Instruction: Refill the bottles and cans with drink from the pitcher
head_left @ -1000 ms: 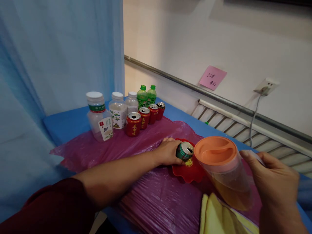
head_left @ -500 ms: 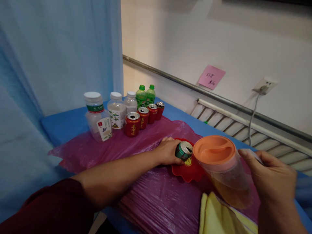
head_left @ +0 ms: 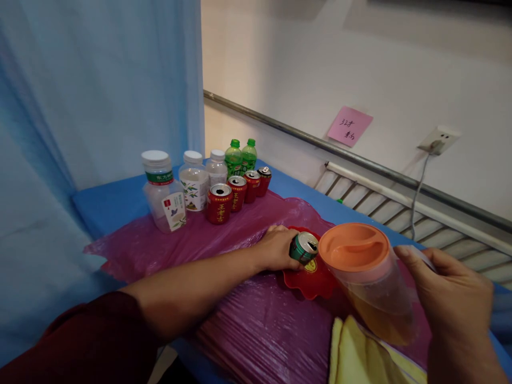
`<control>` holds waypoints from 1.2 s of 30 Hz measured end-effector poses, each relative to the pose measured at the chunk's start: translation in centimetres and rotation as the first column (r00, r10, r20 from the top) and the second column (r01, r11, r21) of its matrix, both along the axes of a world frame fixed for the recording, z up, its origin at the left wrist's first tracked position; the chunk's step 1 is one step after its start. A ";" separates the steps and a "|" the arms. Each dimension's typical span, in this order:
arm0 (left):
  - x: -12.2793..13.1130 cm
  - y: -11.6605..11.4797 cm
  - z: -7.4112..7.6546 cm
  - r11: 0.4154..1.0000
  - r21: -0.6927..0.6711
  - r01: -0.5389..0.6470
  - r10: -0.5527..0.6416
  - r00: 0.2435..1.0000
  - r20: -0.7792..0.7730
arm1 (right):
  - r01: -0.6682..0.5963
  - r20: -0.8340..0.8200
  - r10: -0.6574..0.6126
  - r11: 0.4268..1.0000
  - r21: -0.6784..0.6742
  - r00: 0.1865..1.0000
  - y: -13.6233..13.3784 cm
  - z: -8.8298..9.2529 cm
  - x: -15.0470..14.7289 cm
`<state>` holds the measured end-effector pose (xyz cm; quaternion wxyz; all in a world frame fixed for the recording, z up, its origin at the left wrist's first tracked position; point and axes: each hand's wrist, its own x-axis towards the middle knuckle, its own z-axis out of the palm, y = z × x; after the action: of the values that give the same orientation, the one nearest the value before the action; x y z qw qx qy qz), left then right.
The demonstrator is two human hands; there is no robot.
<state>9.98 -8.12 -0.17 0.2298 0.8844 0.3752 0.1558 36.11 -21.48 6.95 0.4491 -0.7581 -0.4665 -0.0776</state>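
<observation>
My left hand (head_left: 278, 248) is closed round a green drink can (head_left: 303, 249), opened at the top and leaning to the right. Under the can lies a red scalloped dish (head_left: 306, 284) with a yellow mark in its middle. In my right hand (head_left: 452, 288) is the handle of a clear plastic pitcher (head_left: 376, 293) with an orange lid (head_left: 354, 246). The pitcher tilts toward the can, its lid edge close beside the can's top. Yellowish-brown liquid shows in its lower part. Whether any liquid runs from the spout cannot be seen.
Red cans (head_left: 219, 204) stand in a row at the back, beside white-capped clear jars (head_left: 164, 197) and green-capped bottles (head_left: 233, 157). A yellow cloth (head_left: 360, 352) lies at the front. Purple plastic sheeting (head_left: 272, 325) covers part of the blue table (head_left: 108, 194). A radiator (head_left: 368, 197) runs along the wall.
The whole view has shifted slightly, so everything sits a little further right. Both hands keep their holds, and the can and pitcher stay in nearly the same positions relative to each other.
</observation>
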 end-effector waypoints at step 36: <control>0.0 -0.3 0.5 1.000 -0.005 -0.013 0.013 1.000 -0.010 | 0.003 0.004 -0.003 1.000 -0.002 1.000 -0.1 -0.1 0.0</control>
<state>9.94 -8.46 0.29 0.2292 0.8821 0.3825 0.1518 36.16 -21.60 6.83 0.4475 -0.7591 -0.4662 -0.0793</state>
